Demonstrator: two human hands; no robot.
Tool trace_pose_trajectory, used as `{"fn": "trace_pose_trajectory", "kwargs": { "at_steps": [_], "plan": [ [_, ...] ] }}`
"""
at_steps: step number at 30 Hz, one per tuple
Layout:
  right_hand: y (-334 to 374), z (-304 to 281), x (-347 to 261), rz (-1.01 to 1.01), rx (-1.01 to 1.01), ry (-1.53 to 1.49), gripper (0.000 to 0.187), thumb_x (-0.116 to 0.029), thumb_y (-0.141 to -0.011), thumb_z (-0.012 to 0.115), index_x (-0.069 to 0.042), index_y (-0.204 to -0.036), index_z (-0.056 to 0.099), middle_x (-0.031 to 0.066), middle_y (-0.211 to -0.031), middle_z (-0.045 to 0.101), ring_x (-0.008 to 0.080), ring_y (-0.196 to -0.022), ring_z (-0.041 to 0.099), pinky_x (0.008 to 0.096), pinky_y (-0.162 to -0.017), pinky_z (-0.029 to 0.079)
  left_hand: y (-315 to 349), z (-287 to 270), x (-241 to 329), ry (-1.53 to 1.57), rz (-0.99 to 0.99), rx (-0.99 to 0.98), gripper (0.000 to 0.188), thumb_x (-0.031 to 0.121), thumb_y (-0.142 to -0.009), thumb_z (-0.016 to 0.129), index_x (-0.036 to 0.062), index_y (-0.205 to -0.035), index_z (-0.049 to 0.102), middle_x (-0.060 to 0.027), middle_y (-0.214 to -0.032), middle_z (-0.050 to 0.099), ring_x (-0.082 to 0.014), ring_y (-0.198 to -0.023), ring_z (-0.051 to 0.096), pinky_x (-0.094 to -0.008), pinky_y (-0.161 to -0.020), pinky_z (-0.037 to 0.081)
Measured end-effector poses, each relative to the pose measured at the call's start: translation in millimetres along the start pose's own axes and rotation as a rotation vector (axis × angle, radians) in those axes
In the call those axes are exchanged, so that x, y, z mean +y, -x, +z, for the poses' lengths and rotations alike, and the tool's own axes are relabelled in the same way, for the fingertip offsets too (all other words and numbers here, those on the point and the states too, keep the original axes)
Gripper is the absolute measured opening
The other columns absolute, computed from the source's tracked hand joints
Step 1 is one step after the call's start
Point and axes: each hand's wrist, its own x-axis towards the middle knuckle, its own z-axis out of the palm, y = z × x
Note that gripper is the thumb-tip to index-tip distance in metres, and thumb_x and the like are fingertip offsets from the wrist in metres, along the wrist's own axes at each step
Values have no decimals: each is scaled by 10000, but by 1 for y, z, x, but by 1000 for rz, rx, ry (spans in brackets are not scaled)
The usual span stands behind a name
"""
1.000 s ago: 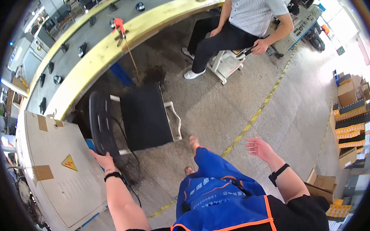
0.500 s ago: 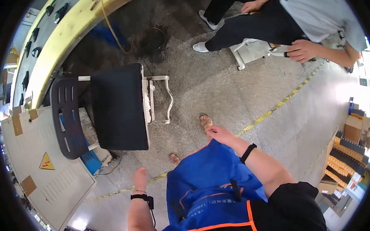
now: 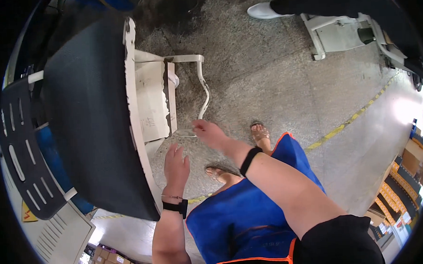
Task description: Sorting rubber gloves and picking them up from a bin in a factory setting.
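Note:
My left hand (image 3: 177, 166) is open, fingers apart, beside the front edge of a chair with a black padded seat (image 3: 92, 113). My right hand (image 3: 211, 133) reaches across to the left, fingers loosely bent and a little blurred, with nothing visible in them. It is nearest to the chair's bent white leg frame (image 3: 204, 88). Under the seat, a cardboard box (image 3: 152, 101) shows between the frame bars. The chair's slotted black backrest (image 3: 30, 152) is at the far left. A blue apron (image 3: 247, 219) with orange edging covers my lap.
A person's dark-trousered leg (image 3: 328, 4) and white shoe (image 3: 263, 11) are at the top right, by a white metal frame (image 3: 341, 36). Yellow-black tape (image 3: 342, 127) crosses the concrete floor. Boxes (image 3: 395, 190) are stacked at right, more cartons (image 3: 111, 261) at lower left.
The chair appears larger and closer. My left hand has risen to its seat edge. My right hand has moved left, away from the apron's edge, toward the chair's frame.

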Motion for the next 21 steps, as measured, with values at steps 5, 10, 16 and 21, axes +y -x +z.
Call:
{"fn": "trace_pose_trajectory", "kwargs": {
  "at_steps": [5,10,16,21],
  "plan": [
    [-73,65,-2,-16,135,-305,378,-212,-870,523,-25,-1198,546,184,-1054,636,299,-1008,598,374,-856,470,-16,4,0,-74,33,64,573,117,-781,657,-11,-1298,446,-207,-1408,376,-366,-1316,346,-428,-1068,324],
    [-125,93,-15,86,74,-519,475,-160,-801,482,-23,-1256,464,234,-1110,608,353,-1056,591,406,-883,463,-35,17,-5,-98,40,181,727,139,-762,678,-45,-1370,326,-250,-1411,344,-398,-1327,322,-435,-1079,306],
    [-90,106,-37,280,115,-706,386,-105,-742,469,56,-1087,538,283,-1038,607,348,-1008,604,429,-827,462,-31,50,-29,-204,-40,296,767,136,-725,697,-15,-1382,333,-231,-1418,340,-387,-1343,298,-432,-1094,292],
    [-87,93,-45,125,262,-697,333,-62,-727,515,51,-1038,551,273,-965,606,389,-950,590,430,-855,455,-43,36,-6,-642,-148,-73,738,348,-864,556,78,-1470,232,-136,-1524,201,-295,-1436,80,-407,-1150,161]
  ]
}}
